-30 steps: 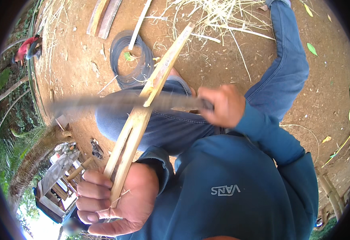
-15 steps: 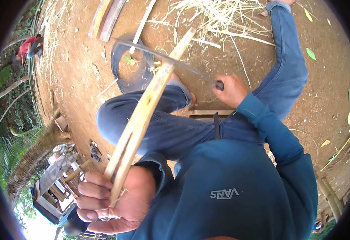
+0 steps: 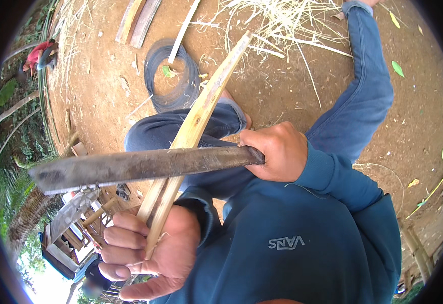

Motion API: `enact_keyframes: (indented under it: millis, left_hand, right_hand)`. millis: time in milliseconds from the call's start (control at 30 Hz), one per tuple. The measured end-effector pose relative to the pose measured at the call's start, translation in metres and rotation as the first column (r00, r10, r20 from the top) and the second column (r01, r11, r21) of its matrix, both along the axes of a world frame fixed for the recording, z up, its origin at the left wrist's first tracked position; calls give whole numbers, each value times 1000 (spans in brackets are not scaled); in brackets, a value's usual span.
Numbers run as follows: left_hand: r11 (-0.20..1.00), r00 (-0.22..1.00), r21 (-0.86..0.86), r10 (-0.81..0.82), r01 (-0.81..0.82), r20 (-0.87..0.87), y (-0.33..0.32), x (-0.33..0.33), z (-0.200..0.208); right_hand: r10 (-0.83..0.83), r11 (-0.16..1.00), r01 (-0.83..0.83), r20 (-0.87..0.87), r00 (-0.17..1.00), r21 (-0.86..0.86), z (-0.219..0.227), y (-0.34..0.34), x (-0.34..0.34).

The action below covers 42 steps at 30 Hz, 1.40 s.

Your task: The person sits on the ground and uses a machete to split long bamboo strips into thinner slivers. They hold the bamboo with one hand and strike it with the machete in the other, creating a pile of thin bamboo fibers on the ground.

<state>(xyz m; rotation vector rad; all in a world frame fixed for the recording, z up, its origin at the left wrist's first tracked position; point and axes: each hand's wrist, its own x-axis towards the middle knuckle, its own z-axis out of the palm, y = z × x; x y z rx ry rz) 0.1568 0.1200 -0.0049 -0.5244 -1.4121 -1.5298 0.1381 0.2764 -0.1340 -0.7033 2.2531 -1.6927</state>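
Note:
A long pale wooden stick (image 3: 199,117), tapered at its far end and grooved near the hand, slants up and away across my leg. My left hand (image 3: 153,248) curls its fingers round the stick's near end, palm up. In my right hand (image 3: 279,151) is the dark handle of a machete (image 3: 130,166). Its broad, worn blade lies across the stick's middle and points left, covering part of the stick. Whether the edge bites into the wood, I cannot tell.
A coil of dark wire (image 3: 153,76) lies on the dirt beyond my bent leg. Thin pale shavings (image 3: 282,25) are heaped at the far side, near split wood pieces (image 3: 139,23). Another person in red (image 3: 36,54) is far left; a rough bench stands lower left.
My right hand has drawn the machete nearer, from the stick's far part to its middle, and the blade's broad side now shows. My left hand keeps its hold, barely shifted.

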Motion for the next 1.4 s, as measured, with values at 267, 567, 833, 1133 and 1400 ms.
enact_keyframes:
  millis: [267,567,833,1133,1400]
  left_hand:
    - [999,1000,36,12,-11,-17,8,2,-2]
    - [1000,999,-8,-21,21,-33,4,3,-3]
    - [1000,999,19,-14,14,-33,8,-1,-4]
    - [999,998,2,41,-41,-41,9,-1,-2]
    - [996,996,4,86,-86,-33,9,-2,1]
  right_hand:
    - [23,996,-30,72,997,85,-12,13,-3]
    - [-1,999,-3,71,998,48,-12,16,-1]
    - [-68,992,63,43,997,108,-31,18,1]
    - [-95,987,82,95,991,136,-39,23,-5]
    - [-153,968,136,67,986,210,-51,27,-11]
